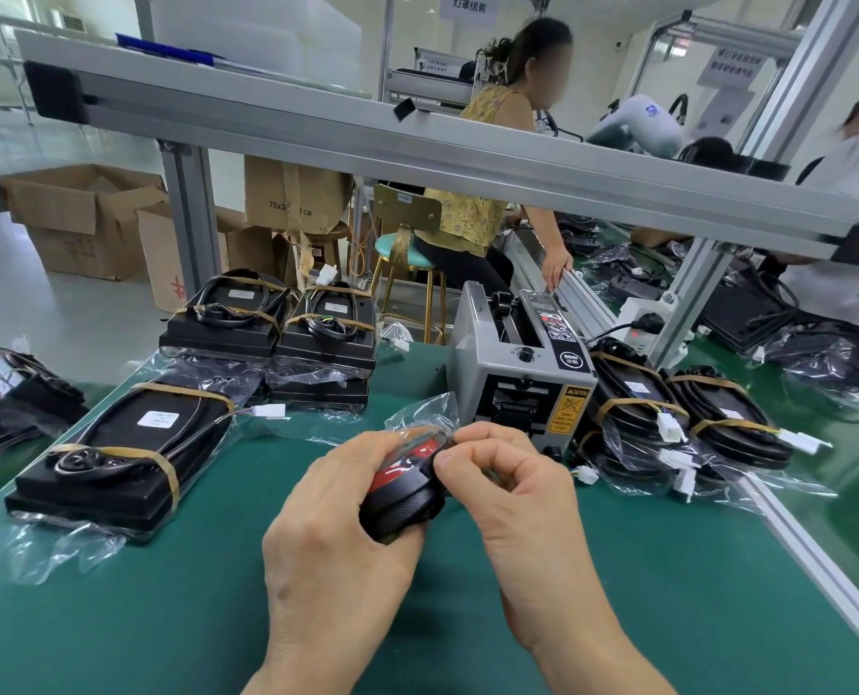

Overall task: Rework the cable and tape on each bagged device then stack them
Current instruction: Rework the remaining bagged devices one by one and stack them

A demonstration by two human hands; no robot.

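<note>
A: Just in front of the tape dispenser [520, 388], over the green worktop [643, 584] — what do the hands hold?

B: Entry: one bagged device [403, 486], black with a red face, held up off the worktop. Left hand [337, 514] wraps it from the near side, fingers curled round the black body. Right hand [505, 474] meets it at the top edge, thumb and forefinger pinched on the clear bag film there. Whether they pinch tape or only plastic, cannot tell.

A: Loose end of the bag?

B: Crumpled film stands up between the hands and the dispenser, just short of its front slot.

A: Other units, relative to the dispenser?

B: Left of it, near: one flat bagged unit [116, 459], cable coiled on top, two tan tape bands across it, a white connector [270, 410] pointing toward the dispenser. Left of it, farther back: two stacks [271, 328] side by side, each top unit taped over its cable. Right of it, touching its side: two more bagged units [683, 418] leaning close together, tan bands and white connectors showing.

A: Beyond the dispenser?

B: A seated person in a yellow patterned top [472, 213] behind the aluminium rail [417, 137]; cardboard boxes [81, 218] on the floor, far left of the dispenser.
</note>
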